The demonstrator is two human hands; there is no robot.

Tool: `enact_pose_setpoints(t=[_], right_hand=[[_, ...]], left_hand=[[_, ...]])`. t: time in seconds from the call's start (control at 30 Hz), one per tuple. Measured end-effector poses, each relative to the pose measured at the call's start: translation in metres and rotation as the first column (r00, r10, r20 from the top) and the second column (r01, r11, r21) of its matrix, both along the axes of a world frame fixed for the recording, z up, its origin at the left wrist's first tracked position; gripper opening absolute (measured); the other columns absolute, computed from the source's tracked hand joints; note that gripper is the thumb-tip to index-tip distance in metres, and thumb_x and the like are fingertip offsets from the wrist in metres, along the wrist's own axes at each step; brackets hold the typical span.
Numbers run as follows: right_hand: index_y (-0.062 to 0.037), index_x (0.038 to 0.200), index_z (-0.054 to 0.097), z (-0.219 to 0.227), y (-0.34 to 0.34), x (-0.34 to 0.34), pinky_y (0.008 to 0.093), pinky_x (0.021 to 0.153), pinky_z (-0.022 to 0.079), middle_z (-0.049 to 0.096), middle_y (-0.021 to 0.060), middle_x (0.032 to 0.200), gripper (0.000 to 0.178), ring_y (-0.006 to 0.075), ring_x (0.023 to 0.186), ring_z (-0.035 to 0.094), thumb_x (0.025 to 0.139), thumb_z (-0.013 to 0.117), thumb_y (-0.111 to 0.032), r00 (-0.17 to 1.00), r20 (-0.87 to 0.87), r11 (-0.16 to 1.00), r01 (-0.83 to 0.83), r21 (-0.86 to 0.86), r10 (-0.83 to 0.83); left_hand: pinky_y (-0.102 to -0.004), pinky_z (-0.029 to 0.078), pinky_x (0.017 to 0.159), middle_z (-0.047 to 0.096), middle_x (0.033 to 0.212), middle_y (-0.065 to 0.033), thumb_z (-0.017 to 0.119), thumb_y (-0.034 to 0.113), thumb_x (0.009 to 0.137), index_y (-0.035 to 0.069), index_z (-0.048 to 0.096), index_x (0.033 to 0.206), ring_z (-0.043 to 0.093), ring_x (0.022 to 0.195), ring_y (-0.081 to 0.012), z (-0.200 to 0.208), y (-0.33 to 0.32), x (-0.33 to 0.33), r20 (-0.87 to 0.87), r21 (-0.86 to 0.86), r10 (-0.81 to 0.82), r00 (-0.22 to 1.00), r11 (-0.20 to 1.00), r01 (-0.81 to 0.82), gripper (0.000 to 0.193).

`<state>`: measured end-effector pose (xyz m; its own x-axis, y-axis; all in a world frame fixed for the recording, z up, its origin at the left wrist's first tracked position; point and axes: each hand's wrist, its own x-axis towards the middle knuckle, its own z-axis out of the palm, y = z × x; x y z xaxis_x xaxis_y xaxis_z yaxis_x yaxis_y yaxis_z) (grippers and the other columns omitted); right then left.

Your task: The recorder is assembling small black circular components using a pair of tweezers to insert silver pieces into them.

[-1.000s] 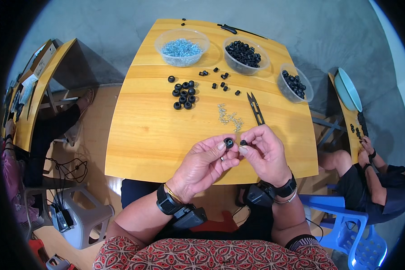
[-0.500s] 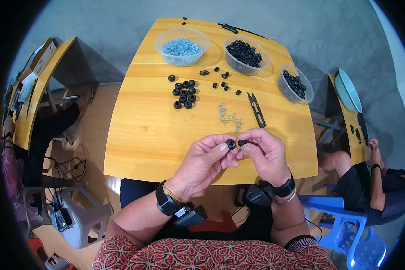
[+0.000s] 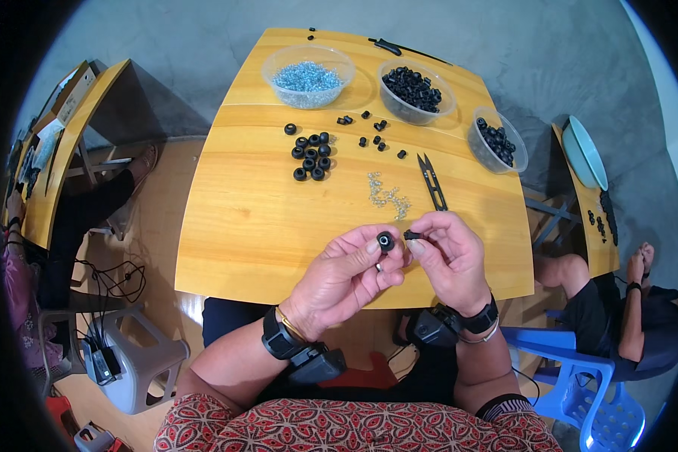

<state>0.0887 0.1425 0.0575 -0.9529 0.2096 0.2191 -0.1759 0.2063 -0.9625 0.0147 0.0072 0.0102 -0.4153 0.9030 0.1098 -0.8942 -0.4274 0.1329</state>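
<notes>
Above the table's near edge, my left hand [image 3: 348, 267] pinches a round black piece [image 3: 385, 241] between thumb and fingers, its hollow face with a pale ring inside turned up. Just to the right, my right hand [image 3: 452, 260] grips a small dark part [image 3: 411, 235] by its end. A narrow gap separates the two pieces. Ahead of my hands lie small clear bits [image 3: 388, 197] in a loose scatter, with black thread snips [image 3: 432, 184] to their right. A cluster of round black pieces [image 3: 309, 154] sits to the left, and several small black parts [image 3: 381, 125] lie farther back.
Along the back of the wooden table [image 3: 233, 248] stand clear bowls with light blue bits [image 3: 307, 75] and small black parts [image 3: 412, 90]; another bowl [image 3: 497, 142] of black pieces is at the right edge. A black-handled tool [image 3: 388, 47] lies behind. Co-workers sit at both sides.
My right hand has drawn slightly right, widening the gap between the two pieces. The black piece in my left hand has turned so its hollow faces up more.
</notes>
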Motion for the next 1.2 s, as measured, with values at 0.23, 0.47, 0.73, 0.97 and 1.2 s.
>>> enact_pose_setpoints(t=[0.23, 0.47, 0.73, 0.97, 1.2], right_hand=[[0.0020, 0.093, 0.048, -0.0007, 0.0011, 0.0034, 0.0223, 0.063, 0.047, 0.056, 0.0066, 0.080, 0.015, 0.0105, 0.073, 0.056, 0.079, 0.052, 0.000, 0.999, -0.045, 0.988, 0.021, 0.153, -0.015], [0.0015, 0.088, 0.051, 0.0054, -0.0052, 0.0026, 0.0229, 0.060, 0.048, 0.056, 0.0083, 0.076, 0.013, 0.0135, 0.069, 0.059, 0.076, 0.053, 0.003, 0.995, -0.082, 0.961, 0.073, 0.266, -0.053], [0.0006, 0.085, 0.052, 0.0033, -0.0070, 0.0012, 0.0246, 0.056, 0.047, 0.054, 0.0097, 0.073, 0.014, 0.0180, 0.064, 0.058, 0.072, 0.054, 0.006, 0.990, -0.106, 0.920, 0.122, 0.373, -0.088], [0.0002, 0.084, 0.052, 0.0021, -0.0057, -0.0001, 0.0253, 0.054, 0.046, 0.054, 0.0102, 0.073, 0.015, 0.0192, 0.062, 0.057, 0.070, 0.054, 0.007, 0.987, -0.136, 0.882, 0.143, 0.449, -0.091], [-0.0002, 0.083, 0.051, 0.0065, -0.0070, -0.0006, 0.0279, 0.053, 0.044, 0.053, 0.0115, 0.072, 0.017, 0.0230, 0.061, 0.055, 0.069, 0.055, 0.008, 0.986, -0.149, 0.816, 0.145, 0.559, -0.073]], left_hand=[[-0.0280, 0.050, 0.072, 0.057, 0.090, -0.0100, 0.046, 0.007, 0.084, -0.001, 0.050, 0.102, 0.056, 0.083, -0.0184, 0.0002, 0.0013, 0.0012, -0.100, -0.100, 0.060, 0.993, 0.993, -0.070, 0.020], [-0.0277, 0.050, 0.073, 0.057, 0.087, -0.0086, 0.047, 0.007, 0.084, -0.001, 0.051, 0.101, 0.057, 0.080, -0.0154, -0.0005, 0.0021, 0.0012, -0.139, -0.145, 0.084, 0.987, 0.984, -0.104, 0.019], [-0.0266, 0.050, 0.072, 0.056, 0.082, -0.0058, 0.047, 0.008, 0.084, 0.000, 0.051, 0.100, 0.055, 0.074, -0.0111, 0.0026, 0.0024, 0.0015, -0.243, -0.213, 0.134, 0.961, 0.959, -0.188, 0.018], [-0.0262, 0.049, 0.072, 0.055, 0.082, -0.0053, 0.047, 0.005, 0.084, 0.000, 0.052, 0.099, 0.054, 0.073, -0.0105, 0.0018, 0.0039, 0.0021, -0.311, -0.244, 0.167, 0.936, 0.937, -0.248, 0.017], [-0.0250, 0.049, 0.070, 0.055, 0.081, -0.0048, 0.047, 0.002, 0.083, 0.000, 0.052, 0.098, 0.054, 0.071, -0.0098, 0.0013, 0.0043, 0.0032, -0.456, -0.297, 0.224, 0.862, 0.874, -0.384, 0.016]])
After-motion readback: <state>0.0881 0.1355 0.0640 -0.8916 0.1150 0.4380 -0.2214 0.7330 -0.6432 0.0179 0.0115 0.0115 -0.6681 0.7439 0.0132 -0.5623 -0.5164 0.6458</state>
